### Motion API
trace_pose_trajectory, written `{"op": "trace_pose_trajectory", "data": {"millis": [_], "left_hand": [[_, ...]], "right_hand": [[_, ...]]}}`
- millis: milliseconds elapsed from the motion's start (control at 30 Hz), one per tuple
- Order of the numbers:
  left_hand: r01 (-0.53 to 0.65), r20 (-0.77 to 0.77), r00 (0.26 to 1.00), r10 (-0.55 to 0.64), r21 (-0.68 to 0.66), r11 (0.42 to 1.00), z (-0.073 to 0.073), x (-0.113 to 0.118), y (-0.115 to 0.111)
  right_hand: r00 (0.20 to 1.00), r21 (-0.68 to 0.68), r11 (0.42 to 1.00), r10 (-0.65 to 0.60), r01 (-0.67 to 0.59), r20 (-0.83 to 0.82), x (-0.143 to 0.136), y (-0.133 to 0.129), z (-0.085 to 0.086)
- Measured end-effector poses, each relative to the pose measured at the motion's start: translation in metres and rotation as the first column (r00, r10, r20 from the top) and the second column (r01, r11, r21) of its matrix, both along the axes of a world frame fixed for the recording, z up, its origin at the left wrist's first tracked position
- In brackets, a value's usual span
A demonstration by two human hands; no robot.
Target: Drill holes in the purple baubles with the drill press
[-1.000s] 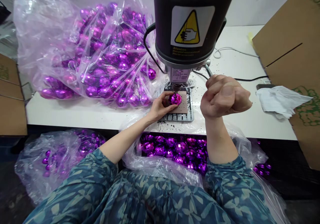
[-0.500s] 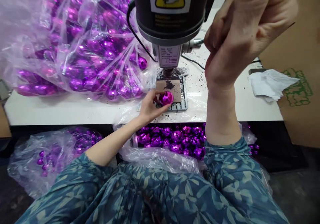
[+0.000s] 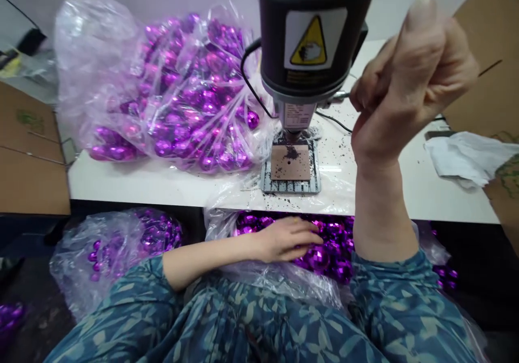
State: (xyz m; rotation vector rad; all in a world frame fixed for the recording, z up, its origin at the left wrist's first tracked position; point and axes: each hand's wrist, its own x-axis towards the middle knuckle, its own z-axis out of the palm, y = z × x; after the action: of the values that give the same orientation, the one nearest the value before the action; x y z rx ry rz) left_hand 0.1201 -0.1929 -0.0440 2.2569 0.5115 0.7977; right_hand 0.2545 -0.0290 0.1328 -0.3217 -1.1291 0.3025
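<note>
My left hand [image 3: 287, 239] lies palm down over the shiny purple balls [image 3: 320, 257] in the plastic-lined container at the table's front edge. Its fingers are stretched out and slightly apart, with no ball gripped. Raised at the right, my right hand [image 3: 413, 82] is closed round the handle of the black drill press [image 3: 314, 82]; most of the handle is hidden by the fingers. Under the press, a brown board [image 3: 298, 169] with a small hole and dark shavings lies on the slotted metal base [image 3: 291, 187]. No ball sits on the board.
A large clear bag [image 3: 182, 120] of purple balls stands on the white table [image 3: 162, 187] left of the press. Another bag [image 3: 117, 244] hangs lower left. White tissue [image 3: 466, 155] lies at the right, near a cardboard box [image 3: 494, 49]. A second box [image 3: 32, 158] is at far left.
My left hand has left the board and moved down to the container; the ball it held is no longer seen in it. My right hand stays at the handle. The view has shifted.
</note>
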Motion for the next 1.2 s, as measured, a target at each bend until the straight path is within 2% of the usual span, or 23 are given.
{"op": "trace_pose_trajectory", "data": {"millis": [67,133,200,267,300,367,467,533,633,667,733,767,833,933,1033,1200], "left_hand": [[-0.281,0.134,0.949,0.285,-0.047,0.959,0.011,-0.015,0.035],[-0.528,0.174,0.824,0.54,-0.111,0.842,0.023,-0.035,0.083],[-0.682,0.143,0.708,0.692,-0.116,0.722,0.03,-0.056,0.139],[-0.765,0.005,0.644,0.765,-0.003,0.644,0.031,-0.073,0.195],[-0.761,-0.079,0.639,0.765,0.081,0.644,0.029,-0.079,0.219],[-0.7,-0.244,0.651,0.719,0.176,0.692,0.022,-0.086,0.258],[-0.636,-0.379,0.64,0.669,0.228,0.737,0.013,-0.091,0.287],[-0.654,-0.346,0.622,0.702,0.265,0.709,0.012,-0.091,0.288],[-0.73,-0.162,0.616,0.771,0.251,0.636,0.018,-0.091,0.265],[-0.754,-0.093,0.623,0.777,0.194,0.628,0.022,-0.092,0.252],[-0.763,0.019,0.646,0.763,-0.012,0.646,0.028,-0.092,0.221],[-0.734,0.059,0.662,0.747,-0.149,0.663,0.029,-0.092,0.204],[-0.602,0.116,0.7,0.705,-0.435,0.67,0.03,-0.09,0.174],[-0.326,0.187,0.74,0.646,-0.741,0.587,0.022,-0.079,0.143],[-0.17,0.231,0.73,0.644,-0.85,0.498,0.012,-0.061,0.133],[-0.175,0.242,0.675,0.698,-0.865,0.469,0.002,-0.041,0.137]], "right_hand": [[1.0,-0.007,1.0,-0.017,0.017,0.005,0.002,0.001,-0.001],[1.0,0.016,1.0,-0.019,0.019,-0.001,0.003,0.003,-0.002],[1.0,0.02,1.0,-0.012,0.012,-0.013,0.004,0.004,-0.003],[1.0,0.015,1.0,-0.006,0.007,-0.013,0.004,0.004,-0.003],[1.0,0.008,1.0,-0.008,0.008,-0.009,0.004,0.003,-0.003],[1.0,-0.002,1.0,-0.011,0.011,0.006,0.005,0.001,-0.004],[1.0,-0.003,1.0,-0.005,0.005,0.031,0.007,0.0,-0.004],[0.999,0.007,1.0,0.005,-0.005,0.033,0.007,0.001,-0.005],[1.0,0.021,1.0,-0.007,0.007,0.029,0.007,0.001,-0.006],[0.999,0.013,1.0,-0.02,0.02,0.03,0.007,0.001,-0.006],[0.999,-0.015,0.999,-0.041,0.042,0.035,0.006,0.0,-0.005],[0.998,-0.023,0.999,-0.046,0.047,0.03,0.005,-0.001,-0.005],[0.999,-0.02,0.999,-0.039,0.039,0.017,0.004,-0.002,-0.004],[0.999,-0.005,0.999,-0.045,0.045,0.01,0.003,-0.003,-0.003],[0.996,-0.038,0.996,-0.085,0.086,0.027,0.002,-0.005,-0.003],[0.995,-0.054,0.995,-0.084,0.086,0.052,0.002,-0.01,-0.003]]}}
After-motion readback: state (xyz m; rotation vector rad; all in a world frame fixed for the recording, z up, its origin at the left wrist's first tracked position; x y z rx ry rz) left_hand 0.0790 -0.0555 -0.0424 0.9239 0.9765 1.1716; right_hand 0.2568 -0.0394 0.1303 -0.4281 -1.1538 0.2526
